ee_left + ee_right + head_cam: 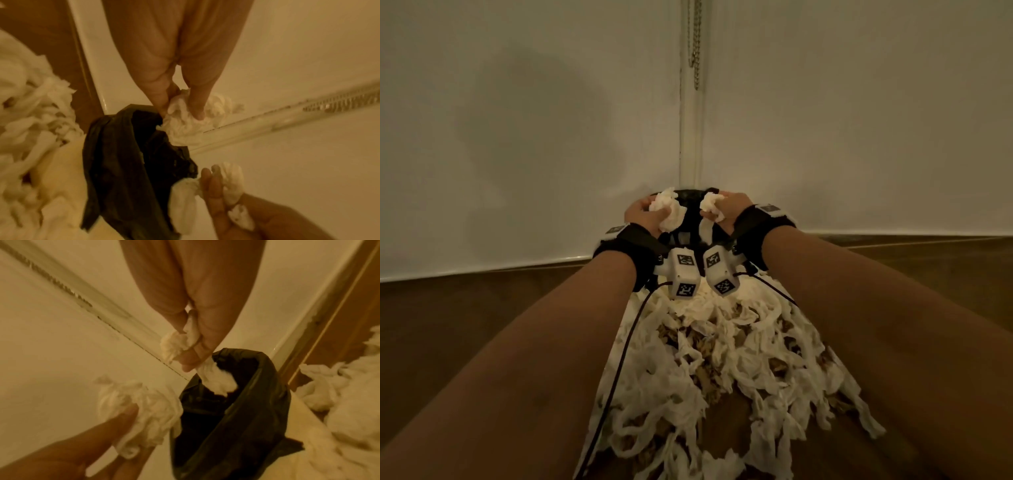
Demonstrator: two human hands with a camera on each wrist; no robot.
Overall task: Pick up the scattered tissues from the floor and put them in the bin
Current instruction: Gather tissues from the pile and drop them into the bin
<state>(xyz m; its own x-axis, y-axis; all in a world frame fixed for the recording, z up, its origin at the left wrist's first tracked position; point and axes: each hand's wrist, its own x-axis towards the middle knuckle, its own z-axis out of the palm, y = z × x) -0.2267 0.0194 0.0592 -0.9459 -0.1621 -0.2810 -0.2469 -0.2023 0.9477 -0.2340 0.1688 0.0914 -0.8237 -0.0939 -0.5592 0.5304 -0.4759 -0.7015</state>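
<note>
A bin lined with a black bag [690, 198] [127, 162] [236, 410] stands on the floor against the white wall. My left hand [645, 214] [180, 104] grips a crumpled wad of white tissue [667, 209] [189, 125] over the bin's left rim. Over the right rim my right hand [726, 214] [191, 353] grips another white tissue wad [710, 204] [216, 379], and a strand of it hangs into the bag's mouth. Many white tissues [722, 370] lie scattered on the floor between my arms.
White wall panels meet at a vertical seam [690, 120] behind the bin, where a bead chain [695, 41] hangs. Brown wooden floor [465, 325] spreads on both sides of the tissue heap. Black cables [619, 370] run from the wrist cameras across the tissues.
</note>
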